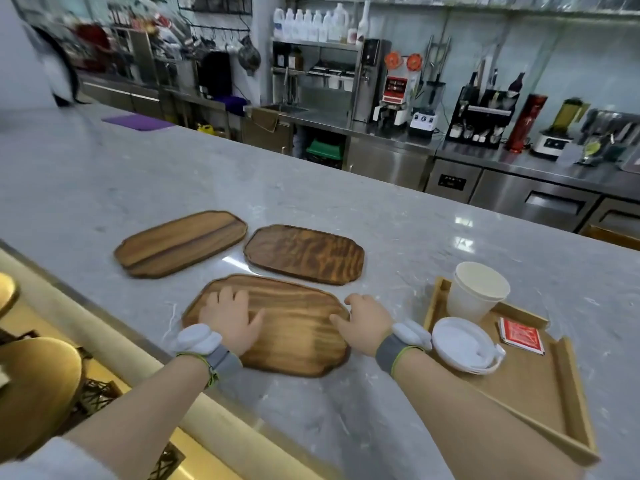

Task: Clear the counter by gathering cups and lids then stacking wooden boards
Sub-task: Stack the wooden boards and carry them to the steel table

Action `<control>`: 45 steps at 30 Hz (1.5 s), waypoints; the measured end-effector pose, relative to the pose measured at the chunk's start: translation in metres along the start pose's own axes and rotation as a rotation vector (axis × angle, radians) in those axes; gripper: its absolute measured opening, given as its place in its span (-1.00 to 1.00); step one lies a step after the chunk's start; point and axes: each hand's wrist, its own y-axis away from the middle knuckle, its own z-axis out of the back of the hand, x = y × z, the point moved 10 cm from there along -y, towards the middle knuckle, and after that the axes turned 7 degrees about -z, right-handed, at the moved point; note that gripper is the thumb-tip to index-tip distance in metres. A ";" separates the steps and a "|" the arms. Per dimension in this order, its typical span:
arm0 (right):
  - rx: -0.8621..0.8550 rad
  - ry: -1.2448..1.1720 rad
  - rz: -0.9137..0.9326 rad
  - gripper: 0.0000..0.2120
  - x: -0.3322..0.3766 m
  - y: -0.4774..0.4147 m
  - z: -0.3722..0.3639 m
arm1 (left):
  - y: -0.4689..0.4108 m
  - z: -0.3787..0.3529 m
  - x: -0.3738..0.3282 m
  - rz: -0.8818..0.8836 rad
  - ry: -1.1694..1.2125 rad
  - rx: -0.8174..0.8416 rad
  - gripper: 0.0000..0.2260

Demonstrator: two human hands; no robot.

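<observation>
Three wooden boards lie flat on the marble counter (381, 216). The nearest board (298, 323) is in front of me; my left hand (230, 318) rests flat on its left part, fingers spread. My right hand (367, 322) curls over its right edge, thumb on top. A second board (304, 254) lies just behind, and a third board (180, 242) sits to the left. On the wooden tray (530, 382) at the right stand nested white paper cups (476, 292) and a stack of white lids (464, 344).
A red packet (521, 336) lies on the tray by the lids. A purple mat (138, 122) sits far back on the counter. Beyond the counter's far edge are steel worktops with machines and blenders. A round stool (34, 382) stands below at left.
</observation>
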 end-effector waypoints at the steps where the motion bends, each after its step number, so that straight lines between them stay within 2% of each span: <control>1: 0.000 0.013 -0.021 -0.49 -0.001 -0.001 -0.002 | 0.003 0.000 0.005 0.026 -0.044 -0.005 -0.53; 5: 0.000 0.076 -0.085 -0.44 0.002 -0.008 -0.010 | 0.010 -0.004 0.030 0.120 -0.124 -0.007 -0.52; 12: -0.007 0.157 -0.157 -0.30 0.000 -0.012 -0.018 | 0.009 -0.008 0.046 0.235 -0.080 -0.079 -0.42; 20: -0.007 0.065 -0.190 -0.27 -0.006 -0.018 -0.019 | 0.002 -0.012 0.058 0.343 -0.080 -0.111 -0.28; 31: 0.005 -0.042 -0.222 -0.26 -0.012 -0.025 -0.029 | 0.005 -0.002 0.069 0.441 -0.020 -0.191 -0.23; 45: -0.043 -0.256 -0.187 -0.28 -0.010 -0.051 0.005 | -0.026 0.019 0.060 0.395 0.046 -0.294 -0.29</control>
